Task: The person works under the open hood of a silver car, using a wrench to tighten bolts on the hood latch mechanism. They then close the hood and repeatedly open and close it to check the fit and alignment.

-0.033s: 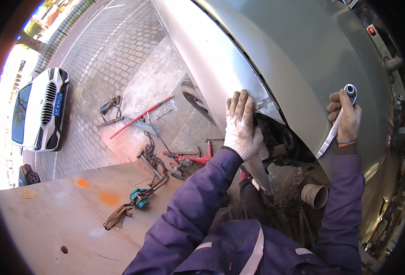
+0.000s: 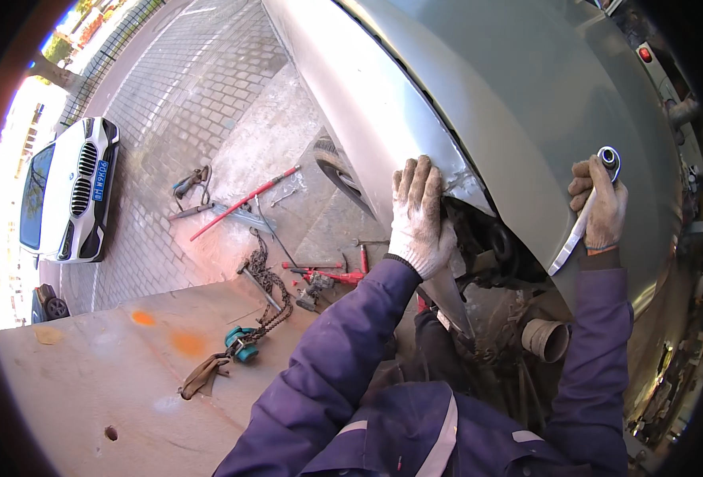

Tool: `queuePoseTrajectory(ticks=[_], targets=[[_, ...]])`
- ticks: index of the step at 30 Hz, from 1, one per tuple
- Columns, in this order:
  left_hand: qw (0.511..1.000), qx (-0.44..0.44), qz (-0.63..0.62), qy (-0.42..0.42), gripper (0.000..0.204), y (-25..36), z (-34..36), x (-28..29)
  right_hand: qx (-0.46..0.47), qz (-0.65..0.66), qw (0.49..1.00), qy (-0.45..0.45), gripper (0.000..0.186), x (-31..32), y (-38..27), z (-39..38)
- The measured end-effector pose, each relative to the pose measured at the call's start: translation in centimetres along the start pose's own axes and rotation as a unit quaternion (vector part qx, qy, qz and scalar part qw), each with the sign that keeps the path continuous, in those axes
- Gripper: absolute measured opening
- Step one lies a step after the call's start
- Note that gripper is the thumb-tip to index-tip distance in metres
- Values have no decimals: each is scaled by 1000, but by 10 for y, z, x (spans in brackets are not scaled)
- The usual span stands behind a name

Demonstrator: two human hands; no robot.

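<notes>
My left hand (image 2: 421, 215), in a soiled white work glove, lies flat with straight fingers on the silver fender (image 2: 359, 103) of a car, beside its damaged front corner. My right hand (image 2: 603, 203), gloved too, is wrapped round a shiny ratchet wrench (image 2: 571, 245). The wrench's round head sticks up above the thumb, and its handle slants down to the left over the greyish-green hood (image 2: 518, 103). A dark gap runs between fender and hood. Below the corner the opened front end (image 2: 486, 246) shows dark parts, mostly in shadow.
On the ground to the left lie a red bar (image 2: 244, 203), a red jack-like tool (image 2: 335, 276) and a chain (image 2: 265, 278). A teal clamp (image 2: 242, 343) rests on the tan platform (image 2: 113, 381). A white car (image 2: 69, 191) stands on the paving. Near my legs is a round duct (image 2: 545, 340).
</notes>
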State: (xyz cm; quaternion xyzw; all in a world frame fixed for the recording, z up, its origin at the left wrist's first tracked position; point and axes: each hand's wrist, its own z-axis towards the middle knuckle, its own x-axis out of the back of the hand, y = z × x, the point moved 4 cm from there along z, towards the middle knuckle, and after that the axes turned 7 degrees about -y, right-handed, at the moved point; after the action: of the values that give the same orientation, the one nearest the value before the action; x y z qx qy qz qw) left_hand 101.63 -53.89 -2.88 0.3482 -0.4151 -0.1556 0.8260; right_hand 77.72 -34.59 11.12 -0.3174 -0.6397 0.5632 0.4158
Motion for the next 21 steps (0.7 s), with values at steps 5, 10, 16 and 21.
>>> queuePoseTrajectory(ticks=[5,10,16,21], targets=[[1000,7,2,-2,97,1,2,1,-2,-9,1000,-4,41,0,-1,-2],[1000,-6,5,2,98,2,0,2,-2,-1,1000,-1,38,1,1,-3],[1000,-7,27,12,98,-2,-3,-4,-13,17,1000,-2,34,2,-1,-6],[1000,-3,27,2,101,-5,-6,-6,-14,23,1000,-1,33,-1,-5,-9]])
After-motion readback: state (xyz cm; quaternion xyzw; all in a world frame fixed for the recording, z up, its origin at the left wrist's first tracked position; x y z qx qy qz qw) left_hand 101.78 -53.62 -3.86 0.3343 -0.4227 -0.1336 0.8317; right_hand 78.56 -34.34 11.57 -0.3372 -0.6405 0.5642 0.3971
